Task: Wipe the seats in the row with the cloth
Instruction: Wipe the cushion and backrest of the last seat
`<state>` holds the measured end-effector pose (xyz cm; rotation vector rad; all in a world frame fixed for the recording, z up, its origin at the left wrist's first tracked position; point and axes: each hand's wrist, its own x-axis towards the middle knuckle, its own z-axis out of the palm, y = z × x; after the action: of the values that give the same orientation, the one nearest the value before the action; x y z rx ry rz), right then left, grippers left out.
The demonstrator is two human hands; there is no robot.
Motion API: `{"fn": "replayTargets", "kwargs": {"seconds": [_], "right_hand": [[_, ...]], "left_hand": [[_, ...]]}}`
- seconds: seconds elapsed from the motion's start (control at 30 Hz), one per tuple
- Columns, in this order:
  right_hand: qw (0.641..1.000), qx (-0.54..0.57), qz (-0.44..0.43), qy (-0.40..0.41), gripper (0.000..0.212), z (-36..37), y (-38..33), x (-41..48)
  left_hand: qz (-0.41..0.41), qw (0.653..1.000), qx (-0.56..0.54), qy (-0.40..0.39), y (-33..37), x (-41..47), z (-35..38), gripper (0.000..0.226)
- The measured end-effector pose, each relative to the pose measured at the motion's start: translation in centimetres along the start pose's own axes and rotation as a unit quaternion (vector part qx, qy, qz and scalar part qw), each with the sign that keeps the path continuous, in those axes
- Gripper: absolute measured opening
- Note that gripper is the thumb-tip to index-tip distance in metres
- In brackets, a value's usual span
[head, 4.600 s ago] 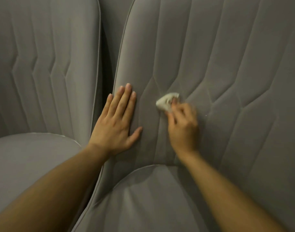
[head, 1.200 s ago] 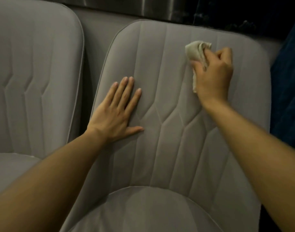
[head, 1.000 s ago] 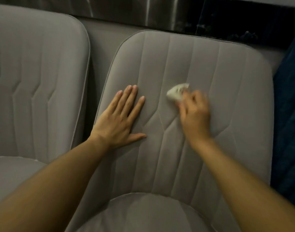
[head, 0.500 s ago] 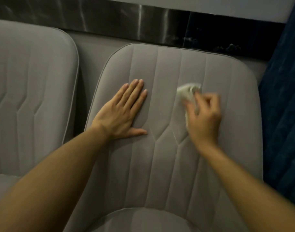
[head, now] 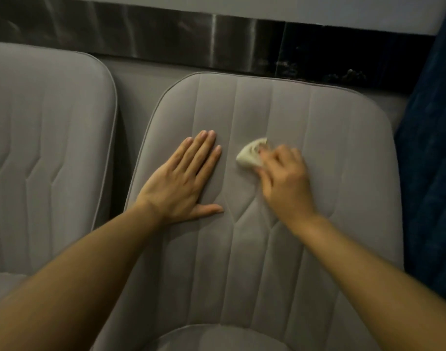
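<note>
Pressing against the grey backrest (head: pixel 343 178) at the centre of the frame, a bunched pale cloth (head: pixel 249 156) is held in the grip of the right hand (head: pixel 285 181), fingers curled round it. The left hand (head: pixel 181 183) is laid flat, fingers straight, on the same backrest, just left of the cloth. A second grey seat (head: pixel 47 153) is seen at the left edge, dark blue fabric (head: pixel 432 148) at the right.

No text, label, brand, number or sign can be read anywhere.
</note>
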<state>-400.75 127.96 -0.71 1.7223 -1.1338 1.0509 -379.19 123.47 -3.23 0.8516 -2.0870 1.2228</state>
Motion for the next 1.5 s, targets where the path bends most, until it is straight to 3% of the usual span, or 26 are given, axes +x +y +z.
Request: {"fn": "replayTargets", "kwargs": {"seconds": [0.17,0.27,0.37,0.5,0.63,0.73,0.83,0.9,1.0,1.27,1.4,1.5], "right_hand": [[0.999,0.045,-0.013,-0.027,0.036,-1.6,-0.1,0.4],[0.993,-0.002,0.097,0.068,0.031,-3.3,2.2,5.5],[0.977,-0.041,0.196,0.068,0.034,-3.5,4.2,7.5],[0.985,-0.099,0.129,0.061,0.031,-0.4,2.0,0.8],[0.998,-0.061,0.030,-0.007,0.036,-0.5,-0.3,-6.5],[1.000,0.004,0.006,-0.027,0.037,-1.6,-0.4,-6.0],[0.999,-0.013,0.034,0.030,0.035,-2.8,1.5,-1.4],[0.990,-0.039,0.110,0.082,0.032,-4.0,3.1,2.7],[0.975,-0.063,0.194,0.088,0.032,-4.0,4.2,5.6],[0.994,-0.067,0.080,0.034,0.032,-0.3,-1.2,-9.8],[0.997,-0.006,0.076,0.017,0.032,-1.0,-1.3,-9.7],[0.987,0.031,0.128,0.089,0.035,-2.6,-0.5,-6.2]], "left_hand": [[-0.028,0.999,-0.011,0.015,0.8,0.0,0.4,0.099],[-0.024,0.999,-0.008,0.025,0.8,-0.1,0.5,0.097],[-0.004,1.000,-0.003,0.030,0.9,-0.3,0.4,0.095],[0.035,0.999,-0.018,0.022,0.9,-0.5,0.3,0.089],[0.036,0.999,-0.023,0.016,1.2,-0.6,0.4,0.089],[0.035,0.999,-0.020,0.012,1.3,-0.6,0.6,0.089],[0.034,0.999,-0.013,0.017,1.3,-0.6,0.8,0.089],[0.033,0.999,-0.015,0.015,1.3,-0.7,0.8,0.089],[0.034,0.999,-0.015,0.019,1.3,-0.7,0.7,0.090],[-0.001,1.000,-0.020,-0.002,2.6,-1.4,0.8,0.087],[-0.012,0.999,-0.032,-0.006,3.7,-2.4,1.3,0.088],[-0.011,1.000,-0.025,0.006,3.7,-2.3,1.5,0.087]]}}
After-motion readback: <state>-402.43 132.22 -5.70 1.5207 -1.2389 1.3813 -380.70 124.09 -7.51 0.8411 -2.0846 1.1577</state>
